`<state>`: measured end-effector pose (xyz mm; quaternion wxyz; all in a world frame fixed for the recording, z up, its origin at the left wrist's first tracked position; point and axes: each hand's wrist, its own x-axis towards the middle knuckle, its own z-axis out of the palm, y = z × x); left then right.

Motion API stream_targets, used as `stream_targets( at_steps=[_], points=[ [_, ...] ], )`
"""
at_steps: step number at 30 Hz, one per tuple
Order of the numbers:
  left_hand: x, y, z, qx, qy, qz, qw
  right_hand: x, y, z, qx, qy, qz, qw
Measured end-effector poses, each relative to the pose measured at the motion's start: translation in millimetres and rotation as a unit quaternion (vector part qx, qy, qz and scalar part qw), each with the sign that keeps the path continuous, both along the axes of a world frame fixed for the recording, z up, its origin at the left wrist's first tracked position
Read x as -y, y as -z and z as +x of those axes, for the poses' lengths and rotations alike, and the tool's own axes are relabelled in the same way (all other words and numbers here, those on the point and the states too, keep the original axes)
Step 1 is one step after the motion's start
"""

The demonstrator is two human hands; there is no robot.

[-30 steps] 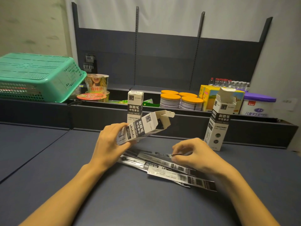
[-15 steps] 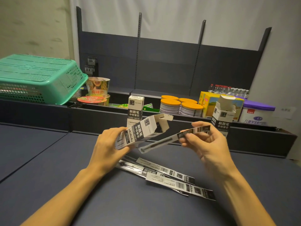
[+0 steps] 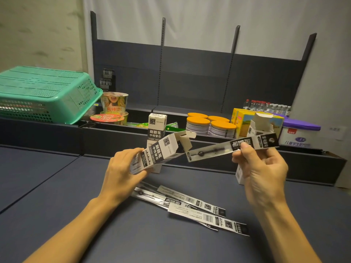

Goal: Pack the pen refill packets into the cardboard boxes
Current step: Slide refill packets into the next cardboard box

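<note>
Loose packets (image 3: pixel 191 205) on the table (image 3: pixel 57 186), below the held box (image 3: pixel 157 152); basket (image 3: pixel 43 93) far left behind

Dim, even indoor light, soft shadows, wide-angle bending at edges, slight motion blur.

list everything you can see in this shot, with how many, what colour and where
held box: 1, white and black, flap open, in left hand
held refill packet: 1, black and clear, in right hand, tip at the box mouth
loose refill packets: several, black and white, on the table
closed box: 1, white, upright behind the held box
open box: 1, white, upright at right
basket: 1, green, upside down, far left
noodle cups: 2, stacked beside basket
orange-lidded tins: 4, shelf
purple-lidded tub: 1, white, far right
table: dark blue
left hand: grips box
right hand: pinches packet
</note>
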<state>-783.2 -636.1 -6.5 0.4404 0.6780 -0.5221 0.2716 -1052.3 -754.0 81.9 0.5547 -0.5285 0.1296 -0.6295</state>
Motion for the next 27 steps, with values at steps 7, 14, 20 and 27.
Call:
stream_targets(
  at_steps=[7, 14, 20, 27],
  points=[
    [1.7, 1.2, -0.8, 0.002, 0.005, 0.004, 1.0, -2.5, 3.2, 4.9, -0.017, 0.045, -0.028, 0.998],
    [2.0, 0.8, -2.6, 0.004, 0.016, 0.001, 1.0, -6.1, 5.5, 7.3, -0.046, 0.069, -0.074, 0.994],
    [1.0, -0.2, -3.5, 0.002, 0.019, 0.0, 1.0, -12.1, 8.8, 10.7, -0.058, 0.068, -0.102, 0.991],
    [1.1, 0.5, -4.8, 0.004, 0.023, 0.003, 1.0, -13.0, 13.3, 17.6, -0.059, 0.067, -0.106, 0.99]
  ],
)
